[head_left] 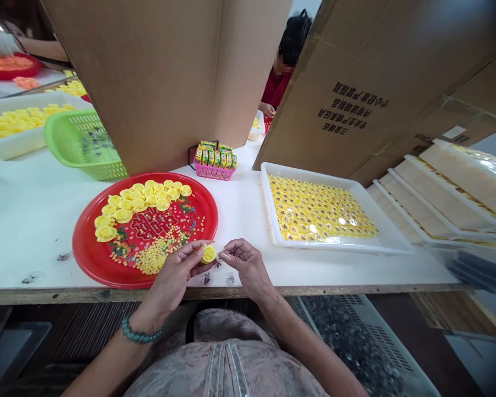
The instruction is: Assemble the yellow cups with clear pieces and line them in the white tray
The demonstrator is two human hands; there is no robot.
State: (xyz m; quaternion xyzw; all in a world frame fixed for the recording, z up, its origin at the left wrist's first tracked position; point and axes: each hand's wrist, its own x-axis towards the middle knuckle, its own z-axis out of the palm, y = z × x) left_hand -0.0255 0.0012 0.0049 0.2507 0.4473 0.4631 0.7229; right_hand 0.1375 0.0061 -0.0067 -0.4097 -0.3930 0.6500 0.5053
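Observation:
Near the table's front edge, my left hand (177,270) holds a small round yellow plastic piece (209,253) between thumb and fingers. Just to its right, my right hand (246,262) is closed in a pinch; whatever sits between its fingertips is too small to name. Left of my hands lies a red round tray (82,242) with a printed pattern. Yellow cup-like pieces (138,196) fill its far side, and tiny pale yellow bits (152,256) are scattered nearer me. Small clear pieces with dark marks (230,278) lie on the tabletop under my hands.
A white tray (391,242) of yellow pieces stands right, beside stacked trays (450,193). A pink basket (215,172) of small boxes and a green basket (62,140) sit farther back. Tall cardboard sheets (157,82) stand behind. Other people work beyond; a crate (367,331) is below the table.

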